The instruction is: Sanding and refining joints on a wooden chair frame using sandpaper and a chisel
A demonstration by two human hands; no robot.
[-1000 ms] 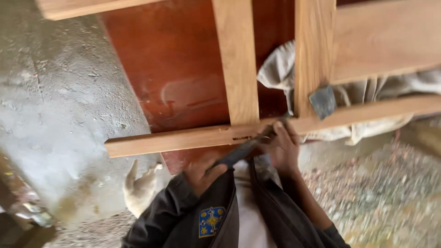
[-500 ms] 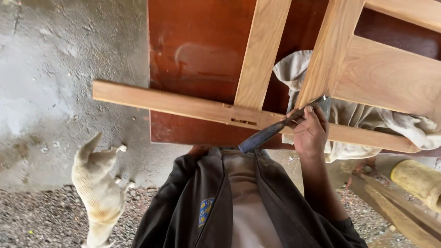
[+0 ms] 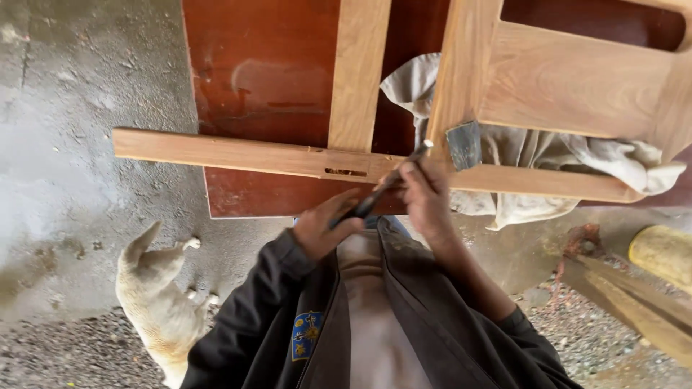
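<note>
Both my hands hold a long dark chisel-like tool (image 3: 386, 184) that slants up to the right. My left hand (image 3: 324, 227) wraps its handle end near my chest. My right hand (image 3: 427, 196) pinches the shaft close to the tip, which touches the lower rail of a pale wooden frame (image 3: 238, 153). A small cut slot (image 3: 344, 171) sits in that rail just left of the tip. The frame lies on a red-brown board (image 3: 267, 79).
A flat grey metal blade (image 3: 463, 144) leans by an upright of the frame. A crumpled pale cloth (image 3: 562, 155) lies under the frame. A tan dog (image 3: 155, 299) stands at lower left on the concrete floor. Timber pieces (image 3: 627, 295) and a yellow object (image 3: 663, 253) lie at right.
My left hand has come into view and grips the tool's handle. The tool's tip has shifted left along the rail toward the slot. My view has tilted slightly.
</note>
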